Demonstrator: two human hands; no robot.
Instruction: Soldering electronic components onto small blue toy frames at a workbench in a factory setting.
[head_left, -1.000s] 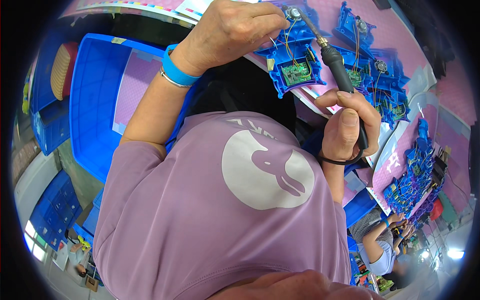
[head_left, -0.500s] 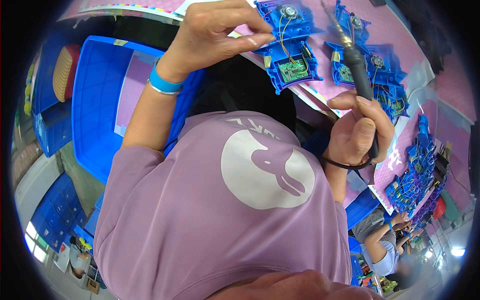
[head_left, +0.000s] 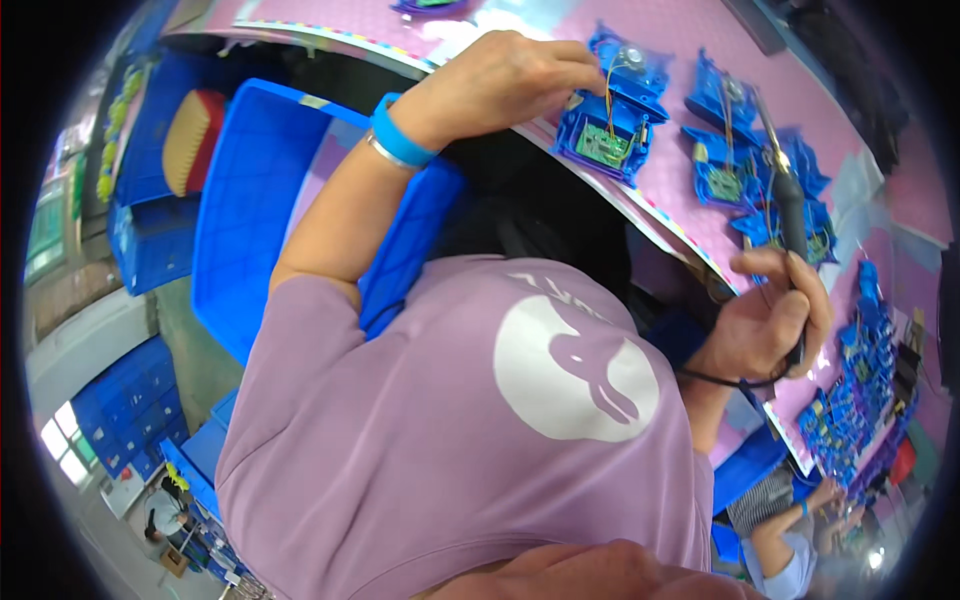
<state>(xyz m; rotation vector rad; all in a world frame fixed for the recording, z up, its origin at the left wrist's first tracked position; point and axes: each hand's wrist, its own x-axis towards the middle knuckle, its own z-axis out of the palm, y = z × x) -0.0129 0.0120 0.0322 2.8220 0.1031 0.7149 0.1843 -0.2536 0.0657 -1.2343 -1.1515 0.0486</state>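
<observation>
In my right hand [head_left: 770, 320] is a soldering iron [head_left: 788, 205] with a dark handle, its metal tip pointing up and away over the housings. My left hand [head_left: 525, 80] is pinched closed at the left side of an opened blue plastic housing [head_left: 590, 125]. Whatever sits between those fingertips is too small to make out. Thin yellow and reddish wires run inside this housing, from a round speaker [head_left: 632, 57] to a green circuit board [head_left: 603, 147]. Beyond the iron's left side lies another opened blue housing [head_left: 705, 150] with its own board and wires.
The pink-covered table [head_left: 665, 205] curves along the far side. A heap of blue housings [head_left: 850, 390] lies at the right, near a co-worker's arm [head_left: 775, 540]. To my left stands a large blue bin [head_left: 225, 220]; farther left is a red and yellow object [head_left: 195, 140].
The whole view has shifted, so the scene sits farther right and lower. Against the housings, the soldering iron's tip has moved right. My left hand stays by the same housing.
</observation>
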